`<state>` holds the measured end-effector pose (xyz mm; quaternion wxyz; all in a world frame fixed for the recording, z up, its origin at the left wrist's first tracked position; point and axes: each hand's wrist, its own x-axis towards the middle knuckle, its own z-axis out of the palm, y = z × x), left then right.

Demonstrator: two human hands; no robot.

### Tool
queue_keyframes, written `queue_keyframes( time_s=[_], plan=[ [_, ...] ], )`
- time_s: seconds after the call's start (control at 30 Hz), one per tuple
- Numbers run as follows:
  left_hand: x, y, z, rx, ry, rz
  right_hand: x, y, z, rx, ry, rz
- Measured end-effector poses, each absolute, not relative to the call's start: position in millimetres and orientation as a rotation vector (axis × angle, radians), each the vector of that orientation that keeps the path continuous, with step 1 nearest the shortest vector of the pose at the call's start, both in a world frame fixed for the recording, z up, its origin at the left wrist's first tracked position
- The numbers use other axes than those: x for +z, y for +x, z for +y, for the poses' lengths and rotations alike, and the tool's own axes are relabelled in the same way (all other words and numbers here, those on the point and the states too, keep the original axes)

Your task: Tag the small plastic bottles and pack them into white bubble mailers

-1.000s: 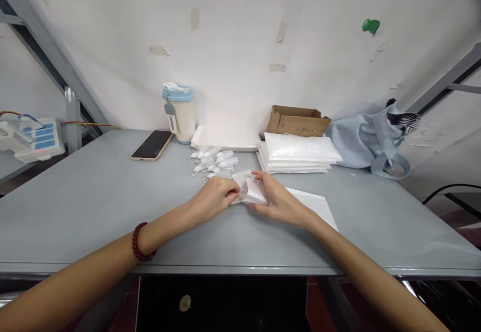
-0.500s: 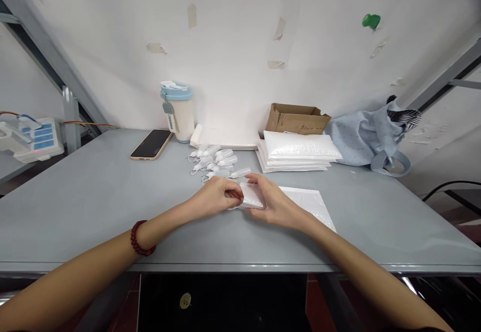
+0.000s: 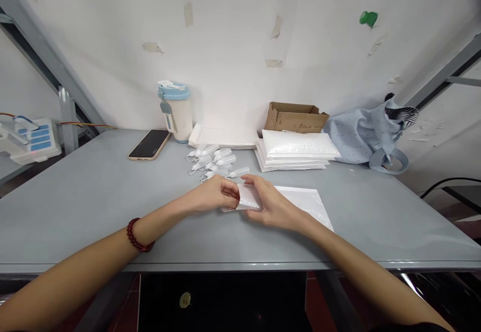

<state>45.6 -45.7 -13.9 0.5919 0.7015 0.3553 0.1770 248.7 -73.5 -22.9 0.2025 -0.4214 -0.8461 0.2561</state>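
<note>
I see a small folded white bubble-wrap pouch (image 3: 248, 197) pinched between my two hands just above the grey worktop (image 3: 93, 196). My left hand (image 3: 210, 196) is curled, fingertips gripping the pouch's left edge; my right hand (image 3: 268, 202) cups its right side, thumb on top. The pouch looks crumpled and semi-translucent. Just right of it lies a flat white mailer (image 3: 304, 202); just beyond it, small clear plastic dropper bottles (image 3: 216, 160). Left of the pouch the worktop lies bare to its near edge.
</note>
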Motion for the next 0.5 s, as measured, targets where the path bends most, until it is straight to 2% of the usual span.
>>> queue_keyframes(
  time_s=[0.2,0.5],
  plan=[
    [-31.2,53.0,-49.9,0.63,1.982,1.021,-23.2,247.7,-72.9,0.698,-1.16,-2.369],
    [-18.2,52.0,-50.3,0.429,1.607,0.779,-22.2,246.9,-73.7,0.684,-1.183,-2.376]
  ],
)
